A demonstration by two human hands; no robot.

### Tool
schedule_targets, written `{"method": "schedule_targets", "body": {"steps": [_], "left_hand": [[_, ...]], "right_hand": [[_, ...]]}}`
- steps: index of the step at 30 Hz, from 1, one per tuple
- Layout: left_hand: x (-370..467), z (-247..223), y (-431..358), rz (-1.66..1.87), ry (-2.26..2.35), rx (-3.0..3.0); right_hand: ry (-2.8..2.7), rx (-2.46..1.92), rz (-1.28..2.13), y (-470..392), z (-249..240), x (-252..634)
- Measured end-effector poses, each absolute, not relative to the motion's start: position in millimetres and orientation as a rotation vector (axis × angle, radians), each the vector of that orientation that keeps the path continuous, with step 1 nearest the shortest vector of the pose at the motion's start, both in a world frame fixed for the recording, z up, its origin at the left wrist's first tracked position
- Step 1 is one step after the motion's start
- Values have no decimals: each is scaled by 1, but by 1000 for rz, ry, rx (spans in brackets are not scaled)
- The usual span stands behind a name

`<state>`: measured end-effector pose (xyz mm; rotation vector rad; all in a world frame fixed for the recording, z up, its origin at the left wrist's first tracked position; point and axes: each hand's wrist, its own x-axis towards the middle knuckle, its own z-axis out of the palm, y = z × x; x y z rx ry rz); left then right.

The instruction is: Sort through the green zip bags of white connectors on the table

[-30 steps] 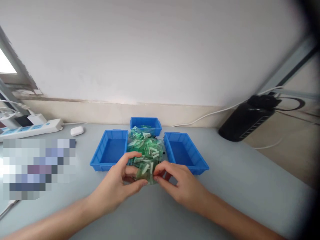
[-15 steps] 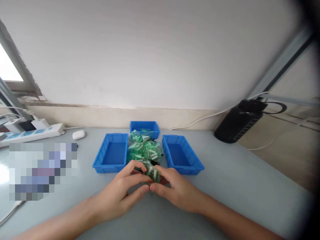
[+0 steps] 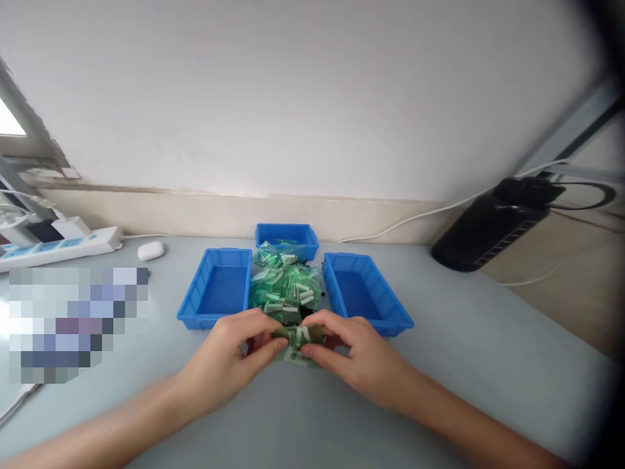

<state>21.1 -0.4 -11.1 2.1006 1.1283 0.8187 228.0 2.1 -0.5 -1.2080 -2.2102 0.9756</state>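
A small green see-through plastic bag [image 3: 299, 337] with pale strips inside is pinched at both sides above the grey table. My left hand [image 3: 239, 348] grips its left edge between thumb and fingers. On the other side, my right hand [image 3: 354, 352] pinches the right edge the same way; its lower fingers are partly hidden. Just beyond the hands lies a pile of similar green bags [image 3: 286, 283], reaching back to the rear blue tray. Small black bits show at the pile's near and right edges.
Blue trays flank the pile: a left tray [image 3: 215, 320], a right tray [image 3: 390, 324] and a rear tray [image 3: 307, 247]. A black bottle [image 3: 488, 228] stands at the right. At the left are a white power strip [image 3: 97, 242], a white case [image 3: 151, 251] and a blurred-out object [image 3: 81, 326].
Both hands have shifted from loosely bunching the green bag to pinching it by opposite edges, spreading it flatter. The camera view has tilted and moved slightly closer.
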Motion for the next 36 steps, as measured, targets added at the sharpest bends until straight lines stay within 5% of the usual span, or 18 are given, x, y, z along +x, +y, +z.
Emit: {"method": "schedule_targets", "body": {"steps": [22, 30, 36], "left_hand": [[15, -8, 2, 840, 1040, 1824], [15, -15, 1, 835, 1073, 1709], [12, -12, 2, 754, 1080, 2090]], "right_hand": [[-2065, -1089, 1032, 1, 2, 236], [-2299, -1160, 856, 2, 5, 238], [-2332, -1032, 423, 6, 8, 245]]}}
